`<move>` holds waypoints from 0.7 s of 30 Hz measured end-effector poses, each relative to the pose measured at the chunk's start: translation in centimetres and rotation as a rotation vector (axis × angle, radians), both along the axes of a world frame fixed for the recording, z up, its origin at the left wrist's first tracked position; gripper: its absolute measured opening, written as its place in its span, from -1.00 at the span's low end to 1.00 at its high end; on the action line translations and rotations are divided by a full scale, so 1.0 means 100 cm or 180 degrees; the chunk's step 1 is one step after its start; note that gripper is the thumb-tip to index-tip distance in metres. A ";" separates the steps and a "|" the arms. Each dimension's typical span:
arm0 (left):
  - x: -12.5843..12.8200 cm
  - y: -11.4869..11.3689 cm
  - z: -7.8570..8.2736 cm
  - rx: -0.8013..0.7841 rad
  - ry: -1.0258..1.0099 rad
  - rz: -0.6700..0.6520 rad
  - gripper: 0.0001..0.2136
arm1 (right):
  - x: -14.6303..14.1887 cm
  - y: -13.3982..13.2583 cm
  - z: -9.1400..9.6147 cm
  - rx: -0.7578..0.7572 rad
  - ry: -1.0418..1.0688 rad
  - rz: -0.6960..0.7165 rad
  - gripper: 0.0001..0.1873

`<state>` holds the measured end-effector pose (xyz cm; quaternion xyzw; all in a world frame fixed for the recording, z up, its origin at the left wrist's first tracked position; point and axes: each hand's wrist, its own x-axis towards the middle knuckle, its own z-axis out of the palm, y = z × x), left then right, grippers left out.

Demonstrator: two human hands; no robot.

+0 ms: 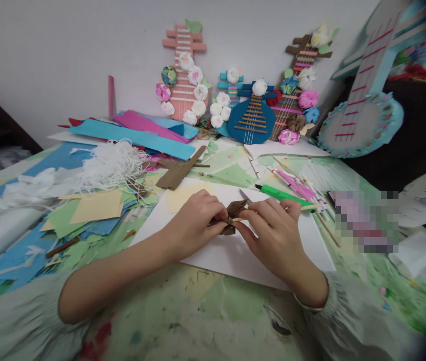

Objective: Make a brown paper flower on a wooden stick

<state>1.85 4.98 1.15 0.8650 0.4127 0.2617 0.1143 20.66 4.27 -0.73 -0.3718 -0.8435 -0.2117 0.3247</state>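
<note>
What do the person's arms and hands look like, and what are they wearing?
The left hand and right hand are bare, with no gloves. The left sleeve and right sleeve are pale greyish and loose. The right one has soft gathers near its cuff.

Legible text, labels, brands, numbers: none.
The pixelated object [363, 223] at right may carry print (blocks conceal its surface; cannot tell). The pale sheet [425, 195] beyond it bears a cartoon line drawing, with no lettering made out. Any marking on the green tool [277, 192] is too small to read. No number or sign resolved elsewhere in the head view.
</note>
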 end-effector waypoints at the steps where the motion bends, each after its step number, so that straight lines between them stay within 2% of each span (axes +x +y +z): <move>1: 0.000 0.000 -0.001 0.0052 0.0011 0.0006 -0.92 | 0.001 0.001 0.001 -0.0044 -0.0062 -0.0033 -0.80; 4: 0.000 0.000 -0.003 0.0180 0.0070 0.0034 -0.91 | 0.002 0.003 0.001 -0.0177 -0.0141 -0.0127 -0.72; 11: 0.001 -0.003 -0.006 0.0487 0.0162 0.0090 -0.88 | -0.001 0.003 -0.004 -0.0145 0.0100 -0.0197 -0.71; 21: 0.002 -0.003 -0.007 0.0358 0.0053 0.0166 -0.94 | -0.002 0.003 -0.005 -0.0104 0.0183 -0.0152 -0.72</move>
